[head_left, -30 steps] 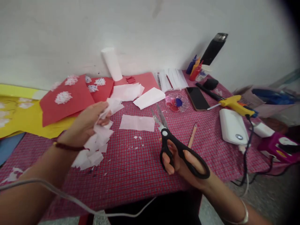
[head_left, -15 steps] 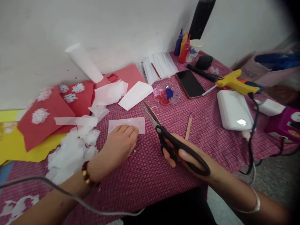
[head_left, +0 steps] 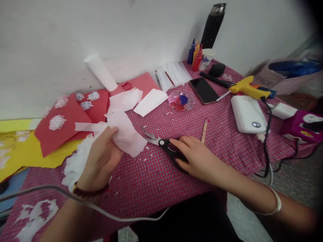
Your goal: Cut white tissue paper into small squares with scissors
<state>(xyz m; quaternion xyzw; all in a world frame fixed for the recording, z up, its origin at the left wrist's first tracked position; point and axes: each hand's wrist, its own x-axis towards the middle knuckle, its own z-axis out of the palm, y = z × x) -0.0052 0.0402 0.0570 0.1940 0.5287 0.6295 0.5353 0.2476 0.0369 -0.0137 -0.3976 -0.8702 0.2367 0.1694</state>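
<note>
Pinching a thin pale sheet point(head_left: 128, 136) in the left hand point(head_left: 103, 158), thumb on top, just left of the scissors point(head_left: 162, 143). Have the right hand point(head_left: 198, 158) over the scissors' handles, palm down, fingers bent onto the loops; cannot tell whether clenched or just resting. See the blades a bit parted, tips right at the edge of the pale sheet; cannot confirm contact. Small white scraps point(head_left: 145, 159) on the checked surface point(head_left: 141, 188), in front of the blades.

Left of scissors, beyond the left hand: pile of white paper point(head_left: 75, 164). Farther left: red paper point(head_left: 50, 141) with white puffs point(head_left: 57, 122) on top, over yellow paper point(head_left: 30, 151). Behind scissors: folded sheet point(head_left: 150, 102), clear dish point(head_left: 180, 100) with pink, red and blue paint. Behind and to the right: phone point(head_left: 205, 90), red bottle point(head_left: 197, 60), paper cup point(head_left: 207, 59). Right of scissors: wooden stick point(head_left: 204, 131); farther right, power bank point(head_left: 248, 114) and yellow glue gun point(head_left: 246, 86). In front of scissors: pale cable point(head_left: 58, 190).
</note>
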